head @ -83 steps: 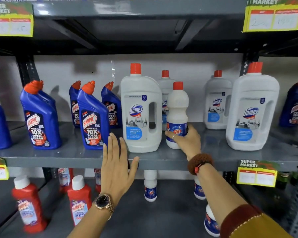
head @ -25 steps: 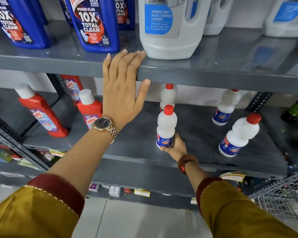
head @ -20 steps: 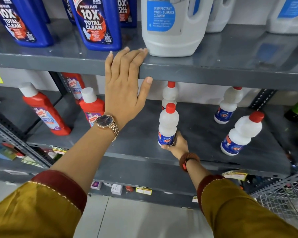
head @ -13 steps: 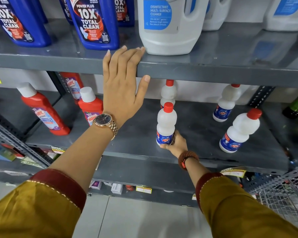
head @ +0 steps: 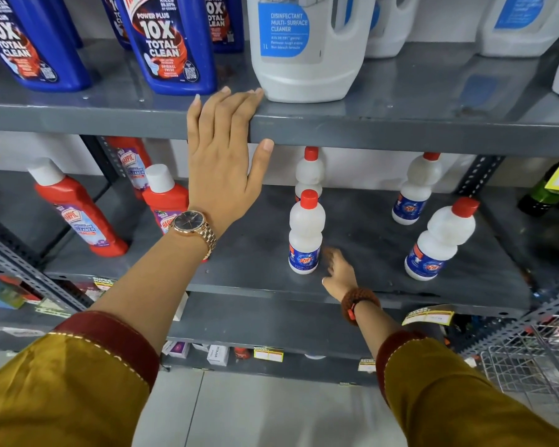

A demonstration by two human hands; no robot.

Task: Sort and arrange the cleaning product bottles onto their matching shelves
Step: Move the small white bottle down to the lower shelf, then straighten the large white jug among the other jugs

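Note:
A small white bottle with a red cap [head: 305, 233] stands upright on the lower grey shelf [head: 265, 253], in front of a second one [head: 309, 169]. My right hand [head: 338, 274] is just right of its base, off the bottle, fingers apart and blurred. Two more white bottles [head: 441, 240] [head: 417, 188] stand further right. My left hand [head: 226, 156] lies flat on the front edge of the upper shelf [head: 400, 124], holding nothing. Blue bottles [head: 171, 43] and big white jugs [head: 304, 46] stand on that upper shelf.
Red bottles with white caps [head: 78, 211] [head: 163, 201] stand at the left of the lower shelf. A dark green bottle [head: 542, 195] sits at the far right. A wire basket [head: 536, 366] is at bottom right. Small boxes sit on the lowest shelf.
My right hand carried the small white bottle down from the upper shelf, set it on the lower shelf and has now let go, drawing back to the right. The left hand stayed on the upper shelf edge.

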